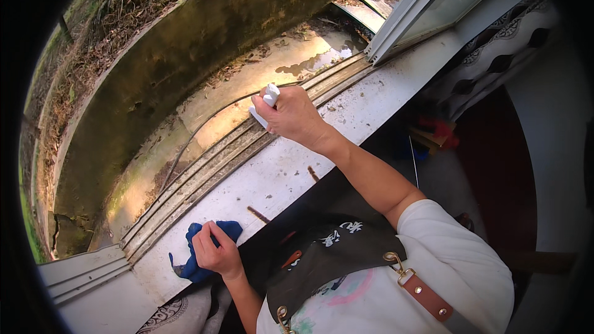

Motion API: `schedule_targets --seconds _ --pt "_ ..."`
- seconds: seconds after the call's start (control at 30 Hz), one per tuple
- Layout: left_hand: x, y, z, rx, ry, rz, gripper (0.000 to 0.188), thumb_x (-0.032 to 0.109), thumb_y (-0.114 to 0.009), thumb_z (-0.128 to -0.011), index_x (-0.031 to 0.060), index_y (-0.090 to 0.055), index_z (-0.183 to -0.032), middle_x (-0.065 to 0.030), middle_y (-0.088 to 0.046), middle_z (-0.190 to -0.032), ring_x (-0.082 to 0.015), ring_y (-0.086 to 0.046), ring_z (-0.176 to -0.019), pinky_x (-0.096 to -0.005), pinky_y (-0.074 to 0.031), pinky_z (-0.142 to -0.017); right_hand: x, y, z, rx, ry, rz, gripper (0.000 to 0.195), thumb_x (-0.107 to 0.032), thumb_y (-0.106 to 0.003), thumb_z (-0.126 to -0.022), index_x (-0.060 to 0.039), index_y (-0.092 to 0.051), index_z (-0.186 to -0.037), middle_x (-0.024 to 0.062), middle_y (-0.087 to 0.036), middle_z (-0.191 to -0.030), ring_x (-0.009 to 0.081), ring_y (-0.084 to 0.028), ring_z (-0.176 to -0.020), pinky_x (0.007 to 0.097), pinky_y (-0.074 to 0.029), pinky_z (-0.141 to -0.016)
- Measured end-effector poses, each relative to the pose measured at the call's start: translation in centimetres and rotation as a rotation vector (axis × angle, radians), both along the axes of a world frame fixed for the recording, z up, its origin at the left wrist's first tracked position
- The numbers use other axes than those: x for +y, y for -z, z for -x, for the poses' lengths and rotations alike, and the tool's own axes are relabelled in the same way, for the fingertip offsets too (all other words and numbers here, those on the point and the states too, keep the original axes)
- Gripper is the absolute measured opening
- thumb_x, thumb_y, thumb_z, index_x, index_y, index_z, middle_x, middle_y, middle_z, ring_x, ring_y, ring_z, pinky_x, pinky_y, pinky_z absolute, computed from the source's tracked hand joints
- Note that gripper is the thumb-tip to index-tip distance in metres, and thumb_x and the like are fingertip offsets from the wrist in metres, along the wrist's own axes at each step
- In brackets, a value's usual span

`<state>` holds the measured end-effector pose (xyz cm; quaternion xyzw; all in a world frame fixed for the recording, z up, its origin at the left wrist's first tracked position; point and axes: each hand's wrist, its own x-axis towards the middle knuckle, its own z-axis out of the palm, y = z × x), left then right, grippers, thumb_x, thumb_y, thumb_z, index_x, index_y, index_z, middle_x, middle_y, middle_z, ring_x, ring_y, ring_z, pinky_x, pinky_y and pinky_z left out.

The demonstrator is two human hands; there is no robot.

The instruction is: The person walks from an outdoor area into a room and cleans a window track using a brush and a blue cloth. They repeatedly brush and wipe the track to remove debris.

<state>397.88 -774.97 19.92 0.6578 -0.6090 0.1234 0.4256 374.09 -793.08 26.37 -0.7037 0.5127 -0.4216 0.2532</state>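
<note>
My right hand (297,113) grips the white handle (271,95) of a small tool, likely a brush. Its lower white part (258,117) meets the dirty sliding-window track (209,167); the working end is hidden by the hand and the angle. My left hand (216,250) is curled at the near left end of the white windowsill (283,171). Directly behind and under that hand lies a crumpled blue cloth (229,231); whether the fingers hold it cannot be told.
A framed glass sash (408,18) stands at the track's right end. Dirt specks and two rusty brown strips (258,215) mark the sill. Outside, a cable (190,141) runs along the concrete ground below a mossy wall (153,74). A patterned curtain (492,55) hangs at right.
</note>
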Motion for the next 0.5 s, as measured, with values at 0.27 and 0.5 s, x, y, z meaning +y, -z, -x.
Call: schedule_targets --seconds 0.27,0.5 --pt "5.8 -1.3 -5.9 -0.022 -0.340 0.115 0.007 0.001 -0.065 -0.090 -0.0047 -0.065 -0.086 -0.0137 -0.064 -0.076 -0.0292 -0.061 -0.067 -0.0364 -0.050 -0.062 -3.7 -5.7 18.7 -0.391 0.303 -0.354 0.018 -0.012 -0.059 -0.088 0.0048 -0.065 -0.086 0.0155 -0.068 -0.074 0.0145 -0.067 -0.053 0.0192 -0.056 -0.047" --pt "5.3 1.7 -8.5 0.097 -0.477 0.097 0.014 0.008 -0.065 -0.092 -0.0041 -0.065 -0.086 -0.0132 -0.065 -0.078 -0.0276 -0.062 -0.069 -0.0356 -0.051 -0.066 -1.7 0.5 13.1 -0.522 0.278 -0.395 0.014 -0.010 -0.058 -0.090 0.0021 -0.062 -0.083 0.0134 -0.066 -0.073 0.0162 -0.067 -0.054 0.0228 -0.058 -0.048"
